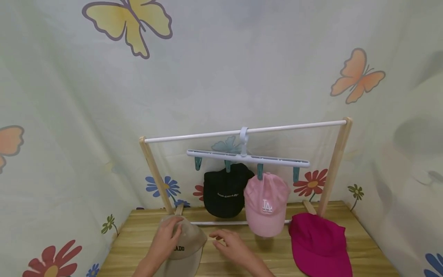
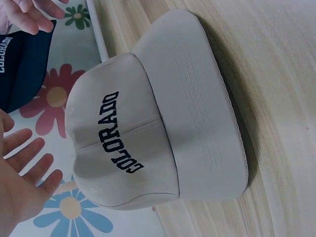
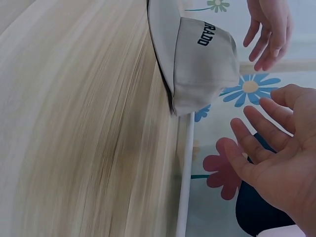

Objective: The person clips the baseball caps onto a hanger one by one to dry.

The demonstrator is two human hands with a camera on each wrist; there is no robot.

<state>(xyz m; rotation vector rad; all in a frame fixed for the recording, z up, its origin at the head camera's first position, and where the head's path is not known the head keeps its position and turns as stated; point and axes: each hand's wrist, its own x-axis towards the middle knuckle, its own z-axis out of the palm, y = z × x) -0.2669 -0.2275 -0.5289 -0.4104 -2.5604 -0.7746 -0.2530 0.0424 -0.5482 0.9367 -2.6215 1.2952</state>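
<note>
So the beige cap (image 2: 126, 143) sits on the wood-grain desk (image 1: 128, 250), with a smooth domed crown, dark blocky COLORADO lettering and a wide brim with rows of stitching. Left hand (image 1: 167, 237) is up near its crown, fingers loosely spread, and the right hand (image 1: 232, 246) is just beside it, wide too. Behind, a black cap (image 1: 223, 198) and a puckered pink cap (image 1: 268, 215) hang from the middle 2 of 4 green clips (image 1: 198, 163) on a slim pale hanger (image 1: 221, 156). Floppy magenta cap (image 1: 320, 242) lies on the right.
</note>
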